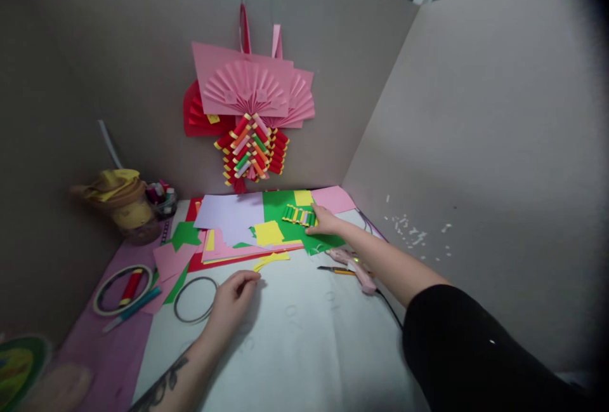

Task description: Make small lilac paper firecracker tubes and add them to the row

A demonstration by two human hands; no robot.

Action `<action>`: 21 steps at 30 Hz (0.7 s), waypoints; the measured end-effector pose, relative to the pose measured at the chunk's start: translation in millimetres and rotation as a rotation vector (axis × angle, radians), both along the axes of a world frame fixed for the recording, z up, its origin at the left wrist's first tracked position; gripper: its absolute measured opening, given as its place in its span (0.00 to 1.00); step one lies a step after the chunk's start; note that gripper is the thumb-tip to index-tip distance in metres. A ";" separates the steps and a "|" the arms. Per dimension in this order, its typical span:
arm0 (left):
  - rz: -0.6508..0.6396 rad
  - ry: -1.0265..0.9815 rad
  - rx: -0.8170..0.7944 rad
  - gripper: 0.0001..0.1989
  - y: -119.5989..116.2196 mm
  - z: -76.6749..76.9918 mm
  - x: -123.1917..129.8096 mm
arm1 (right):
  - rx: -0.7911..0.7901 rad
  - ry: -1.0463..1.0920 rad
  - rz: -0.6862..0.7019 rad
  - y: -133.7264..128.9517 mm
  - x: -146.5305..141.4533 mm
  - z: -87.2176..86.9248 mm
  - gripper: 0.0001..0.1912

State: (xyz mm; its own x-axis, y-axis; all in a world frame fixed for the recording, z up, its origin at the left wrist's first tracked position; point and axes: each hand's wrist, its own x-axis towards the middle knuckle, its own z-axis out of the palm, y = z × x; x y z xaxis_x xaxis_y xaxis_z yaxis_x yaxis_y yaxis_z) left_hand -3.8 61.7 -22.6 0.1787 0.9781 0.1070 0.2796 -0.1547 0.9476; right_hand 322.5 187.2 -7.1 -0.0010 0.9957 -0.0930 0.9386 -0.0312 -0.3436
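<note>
My right hand [325, 221] reaches to the back of the table. Its fingers and thumb close on the right end of a row of small rolled paper tubes [299, 215], mostly green with yellow, white and pale purple ones. Beneath that row is green paper [276, 201]. Nearer to me, my left hand [236, 298] hovers low over or rests on the white table cover, fingers curled together; whether anything is in them is hidden. Thin yellow paper strips [273, 260] lie just beyond its fingertips. A yellow paper square [268, 233] sits between the hands.
A pink glue gun [358, 272] and a craft knife [337, 270] lie under my right forearm. Tape rings [196, 299], a blue pen [136, 308] and a pot [130, 209] stand left. Paper firecracker ornaments [250, 94] hang behind. A blurred hand [59, 386] shows at lower left.
</note>
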 end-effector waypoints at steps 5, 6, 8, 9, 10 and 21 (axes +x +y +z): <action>-0.002 0.019 0.008 0.11 -1.5 -0.8 -1.6 | -0.001 0.016 -0.021 3.6 -18.1 2.3 0.53; -0.002 0.018 0.009 0.11 -1.7 -1.0 -1.7 | 0.002 0.019 -0.028 4.9 -18.8 3.0 0.53; 0.000 0.009 0.004 0.11 -1.7 -1.2 -1.5 | 0.006 0.027 -0.043 6.9 -18.7 2.9 0.51; 0.002 0.003 -0.001 0.11 -1.7 -1.3 -1.3 | 0.007 0.031 -0.049 7.7 -18.5 2.1 0.50; 0.005 -0.001 -0.008 0.11 -1.6 -1.4 -1.1 | 0.007 0.036 -0.054 8.3 -18.4 0.9 0.50; 0.003 -0.020 -0.003 0.11 -1.7 -0.8 -1.0 | 0.018 0.249 0.027 11.8 21.2 19.8 0.42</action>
